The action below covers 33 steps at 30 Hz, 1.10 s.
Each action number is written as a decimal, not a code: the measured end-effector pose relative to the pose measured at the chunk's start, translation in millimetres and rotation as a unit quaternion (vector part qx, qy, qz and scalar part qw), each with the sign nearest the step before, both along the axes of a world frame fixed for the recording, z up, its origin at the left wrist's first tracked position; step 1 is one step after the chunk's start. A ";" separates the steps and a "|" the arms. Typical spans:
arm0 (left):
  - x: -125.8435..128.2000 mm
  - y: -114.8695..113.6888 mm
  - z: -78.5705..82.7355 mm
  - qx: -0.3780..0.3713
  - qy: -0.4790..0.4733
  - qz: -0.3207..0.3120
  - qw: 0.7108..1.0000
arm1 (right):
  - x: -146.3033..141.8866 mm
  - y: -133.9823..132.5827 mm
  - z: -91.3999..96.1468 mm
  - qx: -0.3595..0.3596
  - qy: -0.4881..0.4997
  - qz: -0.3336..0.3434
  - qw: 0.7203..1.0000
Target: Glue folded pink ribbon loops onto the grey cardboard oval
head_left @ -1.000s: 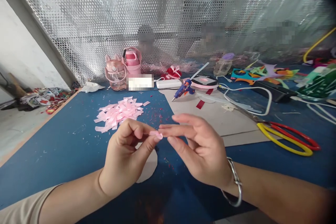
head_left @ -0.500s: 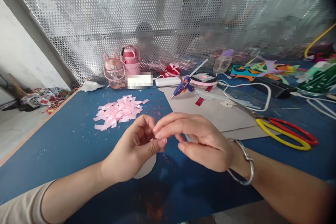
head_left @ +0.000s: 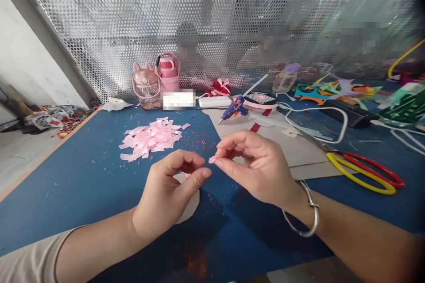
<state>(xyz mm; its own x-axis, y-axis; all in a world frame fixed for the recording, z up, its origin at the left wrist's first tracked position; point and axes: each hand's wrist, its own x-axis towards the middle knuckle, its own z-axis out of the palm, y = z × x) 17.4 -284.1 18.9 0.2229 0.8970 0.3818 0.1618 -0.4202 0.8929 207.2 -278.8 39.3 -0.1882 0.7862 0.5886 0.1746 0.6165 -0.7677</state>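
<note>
Between the thumb and fingertips of my right hand point(head_left: 257, 163) is a small folded piece of pink ribbon point(head_left: 212, 159). My left hand point(head_left: 172, 181) is just to its left, fingers curved and the thumb tip apart from the index finger, with nothing visible in the gap. Beneath the left hand lies a pale rounded card point(head_left: 190, 210), partly covered by it; a bit of pink shows on or above the card. Beyond my left hand, cut pink ribbon pieces point(head_left: 151, 139) are heaped loosely on the blue table point(head_left: 83, 177).
A blue glue gun point(head_left: 235, 109) stands on grey cardboard point(head_left: 305, 154). Scissors point(head_left: 365, 172) with red and yellow handles lie to the right. Pink bottles point(head_left: 169, 73), a white cable point(head_left: 340, 119) and coloured scraps point(head_left: 345, 88) line the back, before a perforated metal screen point(head_left: 215, 9).
My hands have drawn apart. The pink ribbon piece, earlier at my left fingertips, is now pinched in my right hand, and the left thumb and index finger have parted.
</note>
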 end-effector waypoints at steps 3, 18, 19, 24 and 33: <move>0.3 -0.3 -1.7 0.079 0.048 0.012 0.996 | -1.6 -1.8 -2.9 0.060 -0.030 0.012 0.998; 0.6 -0.6 0.9 0.090 -0.003 -0.026 0.996 | 2.6 -3.9 -2.4 0.077 -0.032 0.029 0.996; 1.0 -0.3 0.7 0.060 -0.021 -0.031 0.998 | 3.9 -1.0 -1.6 0.078 -0.053 0.031 0.995; 3.8 1.5 0.4 -0.051 -0.069 -0.047 0.995 | 2.7 6.6 1.3 0.119 -0.093 0.057 0.987; 4.1 -2.4 5.4 -0.034 -0.048 -0.059 0.997 | -2.1 4.5 -2.5 0.152 -0.094 0.022 0.984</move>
